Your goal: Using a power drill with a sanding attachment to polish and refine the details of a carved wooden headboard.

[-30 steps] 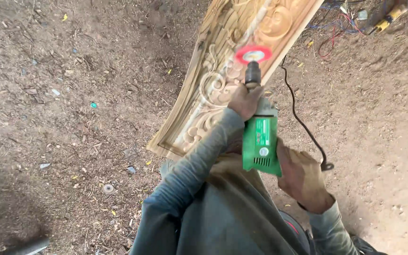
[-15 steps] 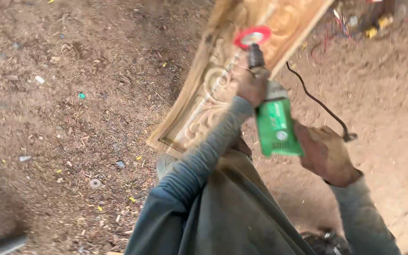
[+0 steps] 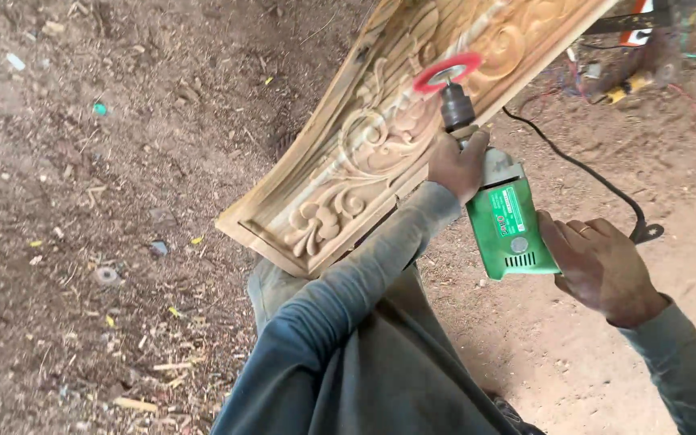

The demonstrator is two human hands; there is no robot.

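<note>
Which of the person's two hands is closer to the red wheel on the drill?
The left hand, gripping the green electric drill just behind its chuck, near the red abrasive wheel. The right hand holds the rear grip.

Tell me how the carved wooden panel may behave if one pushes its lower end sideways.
The carved wooden panel looks stiff and thick-framed, so it would probably not bend. It seems heavy for one hand. It leans tilted over the person's lap, so it might pivot or slide rather than stay put.
</note>
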